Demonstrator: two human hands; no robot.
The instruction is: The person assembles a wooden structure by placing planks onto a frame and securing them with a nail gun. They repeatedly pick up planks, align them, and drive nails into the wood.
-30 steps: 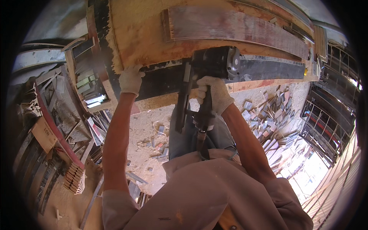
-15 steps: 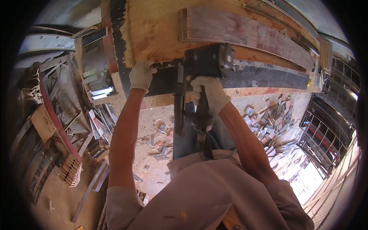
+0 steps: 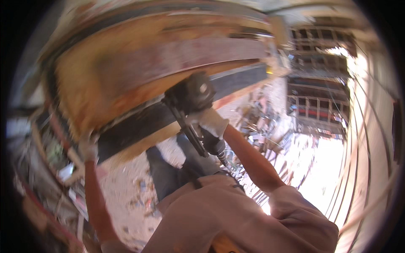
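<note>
While the right hand [image 3: 212,122] grips a bulky black nail gun [image 3: 192,92] mid-frame, blur obscures the left hand [image 3: 88,148] at left, its hold unclear.

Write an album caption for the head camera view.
Gloved right hand gripping a black power tool, gloved left hand at the dark board's left end.
</note>
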